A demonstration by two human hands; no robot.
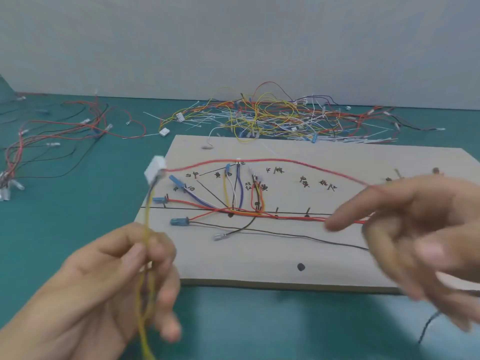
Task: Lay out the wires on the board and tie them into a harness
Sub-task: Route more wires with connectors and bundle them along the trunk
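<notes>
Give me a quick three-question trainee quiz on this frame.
1. True or false: the left hand grips yellow wires below the white plug.
2. Which wire runs from the plug to the right hand? A black, B red, C blue.
3. Fill in: the loose wire pile lies ___ the board.
Key: 1 true; 2 B, the red wire; 3 behind.
</notes>
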